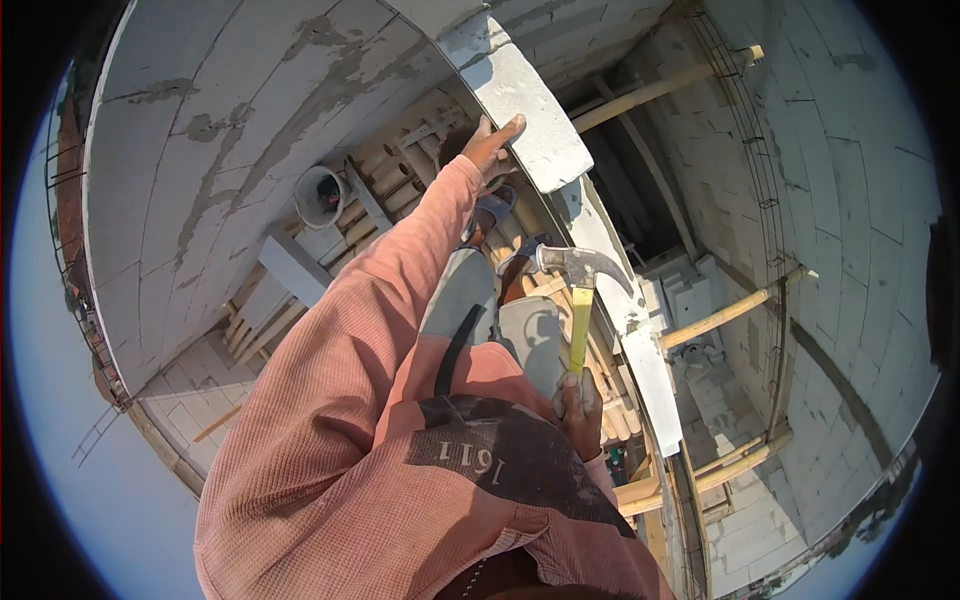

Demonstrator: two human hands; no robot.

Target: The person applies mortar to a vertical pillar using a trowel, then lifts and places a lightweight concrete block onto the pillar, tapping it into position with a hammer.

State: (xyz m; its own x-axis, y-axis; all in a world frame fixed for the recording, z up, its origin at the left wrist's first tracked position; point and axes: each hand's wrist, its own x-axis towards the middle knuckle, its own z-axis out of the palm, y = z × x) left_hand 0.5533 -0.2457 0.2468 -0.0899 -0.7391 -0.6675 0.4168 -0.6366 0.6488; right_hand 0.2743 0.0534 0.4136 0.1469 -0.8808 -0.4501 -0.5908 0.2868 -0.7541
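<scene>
My left hand (pixel 488 148) is at the near left edge of a white lightweight block (pixel 535 105), its thumb over the edge and other fingers partly hidden along the side. That block lies on top of a narrow wall (pixel 608 225) with grey mortar smears. Closer to my body, my right hand (pixel 580 405) is wrapped round the yellow handle of a claw hammer (pixel 580 330). The worn metal head is up, its curved claw pointing right over the wall top, apart from the block.
Beneath me are bamboo poles (pixel 370 175) and my sandalled feet (pixel 490 208). A round bucket (pixel 321 195) stands at left beside a tall block wall (pixel 230 130). Right of the narrow wall, bamboo poles (pixel 715 320) span a deep gap toward another block wall (pixel 850 200). Thin reinforcing bars (pixel 765 200) run along it.
</scene>
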